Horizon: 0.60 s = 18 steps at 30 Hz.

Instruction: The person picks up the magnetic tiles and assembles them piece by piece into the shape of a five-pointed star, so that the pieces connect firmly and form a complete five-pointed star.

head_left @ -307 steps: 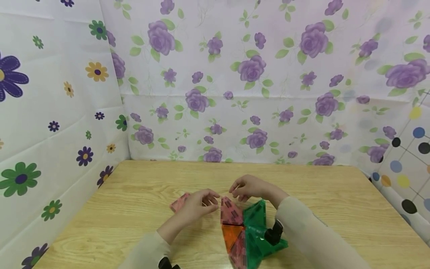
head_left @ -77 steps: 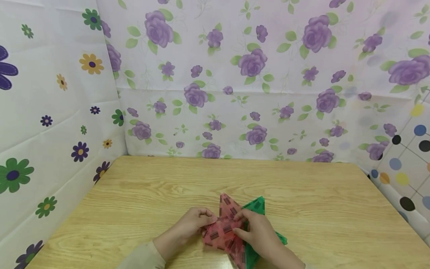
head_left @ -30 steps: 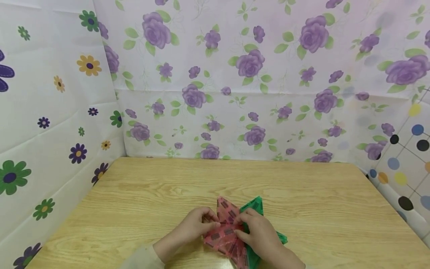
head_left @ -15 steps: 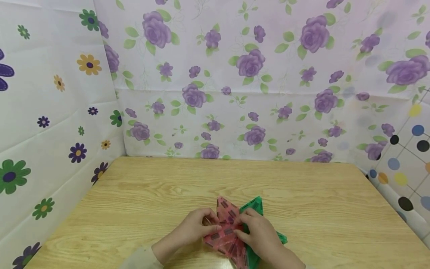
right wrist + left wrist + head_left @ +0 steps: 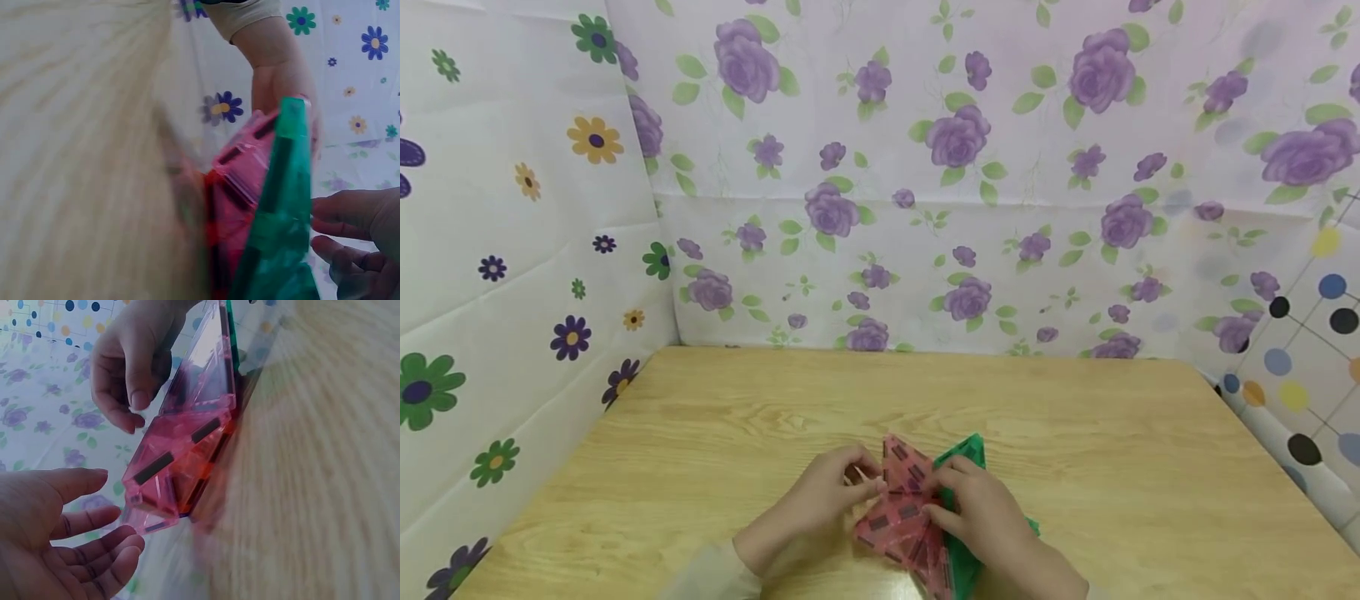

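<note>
A flat-sided build of see-through magnetic tiles lies on the table. Its left side has a pink triangular tile [image 5: 901,465] pointing away and another pink tile [image 5: 883,527] in front of it; green tiles [image 5: 966,560] make up the right side. Orange tile [image 5: 190,475] shows under the pink in the left wrist view. Beside the pink edge is my left hand [image 5: 829,493], its fingers spread and relaxed with nothing between them. My right hand [image 5: 988,510] hovers over the middle, fingers loosely bent, fingertips right by the pink and green tiles and no tile between them.
The wood-grain table [image 5: 760,400] extends around the build. A floral cloth [image 5: 820,275] hangs behind it, a daisy-print cloth [image 5: 535,317] stands at the left, and a dotted cloth [image 5: 1292,383] at the right.
Ten seconds ago a loose pink tile lay left and orange showed from above; now pink covers that spot. In the last half second my left fingers have drawn back slightly from the pink tile.
</note>
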Available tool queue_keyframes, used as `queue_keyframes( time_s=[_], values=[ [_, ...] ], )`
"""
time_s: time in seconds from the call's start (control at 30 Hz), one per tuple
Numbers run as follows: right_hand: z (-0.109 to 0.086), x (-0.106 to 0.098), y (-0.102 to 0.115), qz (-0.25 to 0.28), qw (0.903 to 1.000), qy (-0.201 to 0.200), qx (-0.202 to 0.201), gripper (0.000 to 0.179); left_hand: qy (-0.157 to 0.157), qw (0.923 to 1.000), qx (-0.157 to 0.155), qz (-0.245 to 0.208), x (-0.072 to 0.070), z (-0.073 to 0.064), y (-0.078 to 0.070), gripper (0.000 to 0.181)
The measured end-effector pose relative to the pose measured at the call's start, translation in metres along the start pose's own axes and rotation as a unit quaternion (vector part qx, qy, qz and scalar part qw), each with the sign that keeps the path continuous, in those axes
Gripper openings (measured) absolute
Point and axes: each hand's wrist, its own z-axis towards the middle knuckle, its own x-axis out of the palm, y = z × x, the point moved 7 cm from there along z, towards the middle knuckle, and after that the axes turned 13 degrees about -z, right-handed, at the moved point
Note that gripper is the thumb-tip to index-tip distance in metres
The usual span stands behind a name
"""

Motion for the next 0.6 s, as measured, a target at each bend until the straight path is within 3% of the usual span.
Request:
queue_keyframes(
  time_s=[0.17, 0.27, 0.43, 0.6],
  values=[
    [0.002, -0.013, -0.004, 0.015, 0.9995, -0.027, -0.012, 0.018, -0.03, 0.9972, 0.041, 0.054, -0.013, 0.005, -0.007, 0.025],
    [0.004, -0.021, -0.009, 0.01, 0.9986, -0.049, -0.015, 0.019, -0.055, 0.9916, 0.064, 0.098, -0.02, 0.007, -0.013, 0.027],
    [0.008, -0.033, -0.021, -0.011, 0.9967, -0.079, -0.017, 0.022, -0.106, 0.9723, 0.094, 0.186, -0.029, 0.009, -0.018, 0.031],
    [0.009, -0.043, -0.033, -0.041, 0.9943, -0.098, -0.015, 0.028, -0.133, 0.9463, 0.141, 0.259, -0.035, 0.01, -0.022, 0.039]
  ],
)
